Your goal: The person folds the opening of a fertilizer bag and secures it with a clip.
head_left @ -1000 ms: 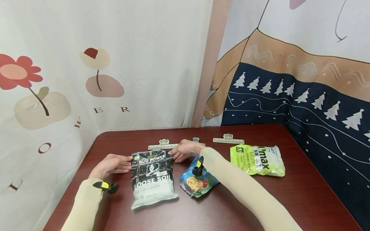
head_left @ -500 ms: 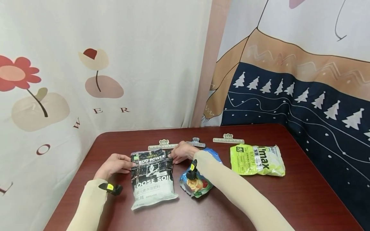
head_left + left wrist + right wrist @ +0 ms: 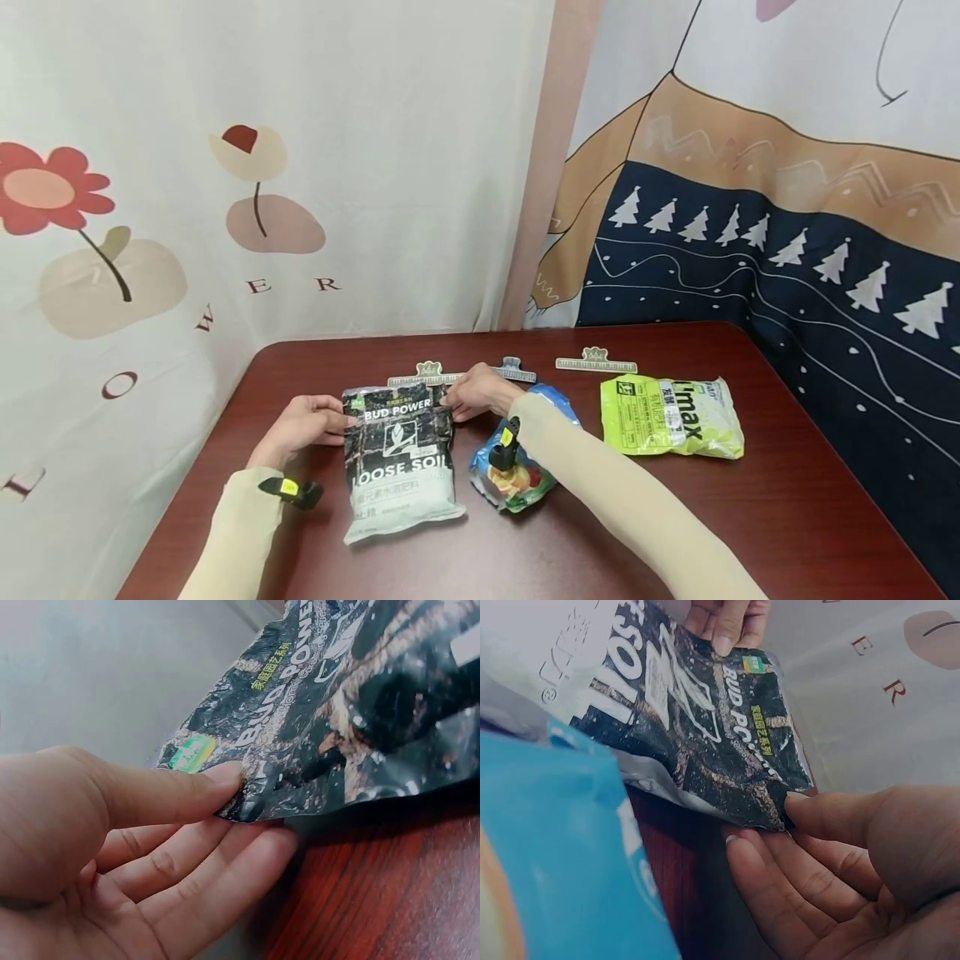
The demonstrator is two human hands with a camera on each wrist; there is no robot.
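Note:
A black and pale-green bag of loose soil (image 3: 400, 467) lies on the table with its printed face up. My left hand (image 3: 303, 427) pinches its left edge near the top, thumb over the front and fingers beneath, as the left wrist view shows. At the upper right corner my right hand (image 3: 480, 392) grips the bag the same way, thumb above and fingers under the black film (image 3: 757, 795). Below my right forearm lies a blue pouch (image 3: 517, 483) printed with fruit, partly hidden by the sleeve.
A lime-green bag (image 3: 671, 415) lies at the right of the dark red table (image 3: 600, 542). Along the back are ruler-like clips: one (image 3: 427, 373) behind the soil bag, a darker one (image 3: 513, 369) partly behind my right hand, and another (image 3: 596, 361) farther right.
My left hand has shifted slightly right and now has its thumb over the bag's edge. My right forearm has moved a little left, uncovering more of the darker clip and the blue pouch's top.

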